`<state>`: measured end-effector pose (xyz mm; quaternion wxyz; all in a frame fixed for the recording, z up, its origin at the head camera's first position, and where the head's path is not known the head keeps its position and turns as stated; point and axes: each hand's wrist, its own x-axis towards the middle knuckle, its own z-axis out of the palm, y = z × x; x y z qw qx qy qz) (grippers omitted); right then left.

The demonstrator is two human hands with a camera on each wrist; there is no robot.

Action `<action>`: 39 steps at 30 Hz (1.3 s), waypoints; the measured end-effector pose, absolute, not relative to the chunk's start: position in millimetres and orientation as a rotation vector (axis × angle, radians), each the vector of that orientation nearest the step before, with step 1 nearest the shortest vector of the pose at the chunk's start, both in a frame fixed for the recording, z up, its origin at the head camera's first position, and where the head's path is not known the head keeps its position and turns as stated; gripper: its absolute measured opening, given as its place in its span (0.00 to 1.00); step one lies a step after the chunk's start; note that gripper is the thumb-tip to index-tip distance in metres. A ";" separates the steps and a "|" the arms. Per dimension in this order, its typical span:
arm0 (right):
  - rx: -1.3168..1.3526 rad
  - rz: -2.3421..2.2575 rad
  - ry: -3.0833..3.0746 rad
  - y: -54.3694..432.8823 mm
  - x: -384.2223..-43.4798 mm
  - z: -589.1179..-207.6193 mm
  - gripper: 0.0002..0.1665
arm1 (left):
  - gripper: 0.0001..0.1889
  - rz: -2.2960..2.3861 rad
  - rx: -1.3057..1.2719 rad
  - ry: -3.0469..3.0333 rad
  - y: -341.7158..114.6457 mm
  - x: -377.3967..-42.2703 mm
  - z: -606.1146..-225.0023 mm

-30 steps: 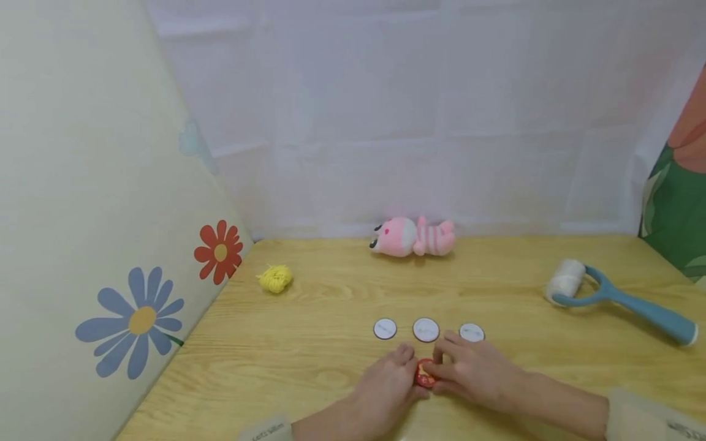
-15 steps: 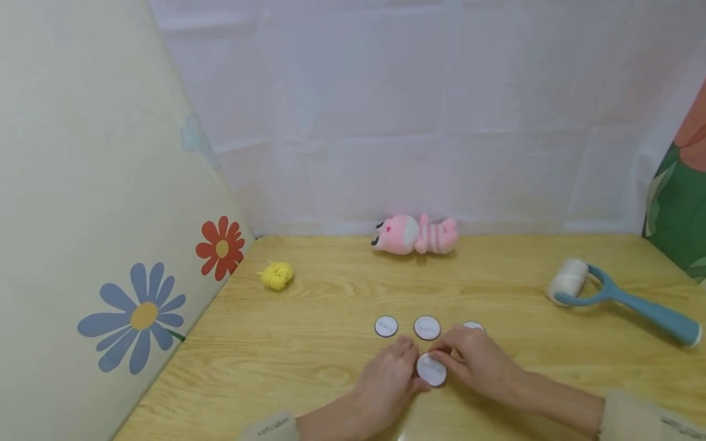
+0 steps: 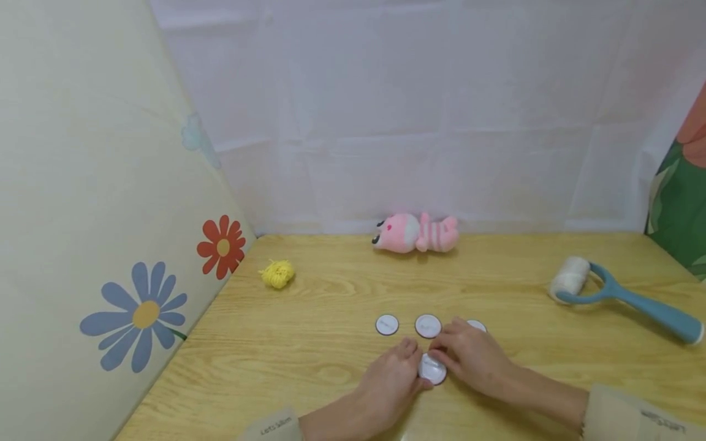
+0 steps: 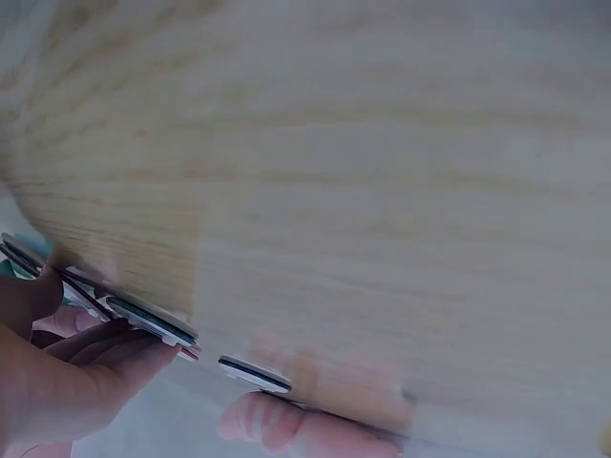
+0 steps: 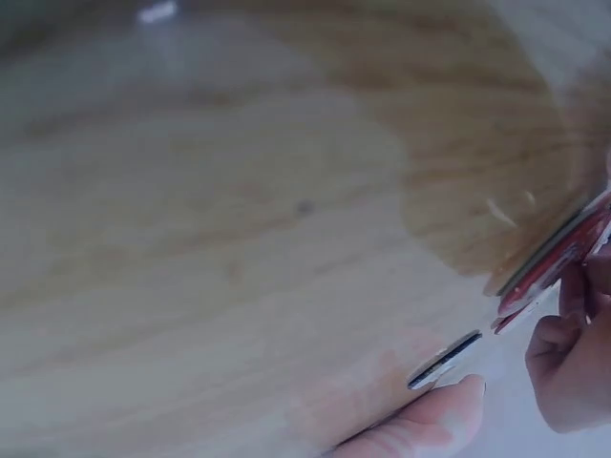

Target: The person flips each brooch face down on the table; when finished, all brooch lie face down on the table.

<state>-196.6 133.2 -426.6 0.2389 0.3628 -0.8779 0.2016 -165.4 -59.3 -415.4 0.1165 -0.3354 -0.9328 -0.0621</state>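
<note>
White disc [image 3: 432,369] lies pinched between both hands' fingers [image 3: 410,350].

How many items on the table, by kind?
White round discs: 4 (one held between left hand and right hand, three in a row)
Pink plush toy: 1
Yellow yarn ball: 1
Lint roller: 1
Total: 7

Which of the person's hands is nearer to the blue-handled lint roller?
The right. The right hand lies nearer the lint roller at the table's right side; the left hand lies farther left, across the white disc both hands hold.
</note>
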 end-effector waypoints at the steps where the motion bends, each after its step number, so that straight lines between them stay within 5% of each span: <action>1: 1.002 0.541 -2.389 133.0 -197.0 -427.1 0.05 | 0.23 -0.165 -0.979 -2.739 -58.9 -165.2 -414.8; 12: 1.019 0.527 -2.376 154.1 -193.7 -414.7 0.05 | 0.27 -0.079 -1.072 -2.711 -47.3 -167.9 -404.6; 23: 1.115 0.451 -2.640 205.9 -176.8 -404.6 0.34 | 0.29 0.103 -1.195 -2.618 -16.6 -167.9 -401.7; 39: 1.289 0.470 -2.687 217.3 -179.4 -396.1 0.34 | 0.27 -0.005 -1.129 -2.714 -7.3 -161.9 -411.3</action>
